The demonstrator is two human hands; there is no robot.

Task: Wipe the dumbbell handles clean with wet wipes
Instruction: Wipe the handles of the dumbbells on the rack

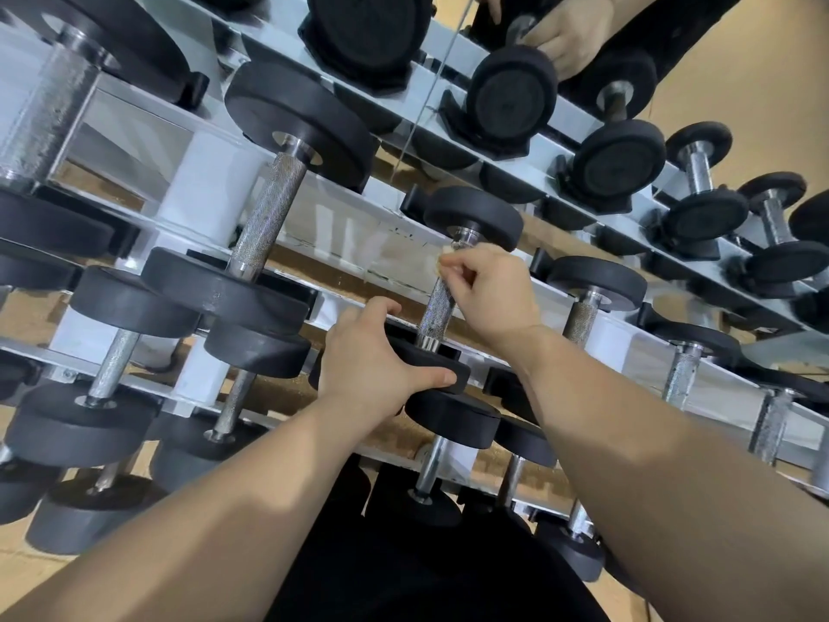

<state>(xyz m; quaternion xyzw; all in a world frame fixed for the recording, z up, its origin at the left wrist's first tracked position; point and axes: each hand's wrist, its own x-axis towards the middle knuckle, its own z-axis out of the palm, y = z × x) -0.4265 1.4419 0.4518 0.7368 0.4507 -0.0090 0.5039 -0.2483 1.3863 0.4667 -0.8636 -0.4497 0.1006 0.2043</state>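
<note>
Two hands were on one dumbbell (475, 213), which lay in the rack (202, 181) with another tier of dumbbells below it. Your left hand (372, 365) was curled round its near head (437, 368), thumb along the rim, steadying it. Your right hand (493, 294) pinched one small wipe (442, 259) against the top of the handle (437, 307), just below the far head.

The dumbbell looked heavy and rigid, so you were probably wise to leave it cradled and hold it by the rubber head, which left the whole handle bare. The knurled steel looked rough enough to snag a thin, soft wipe, and a firmer wrap would likely have served you better than a fingertip pinch.

I counted one wipe, and one dumbbell under your hands. Well over ten others showed on the rack, but the frame edges cut some off, so I could not give an exact count.
</note>
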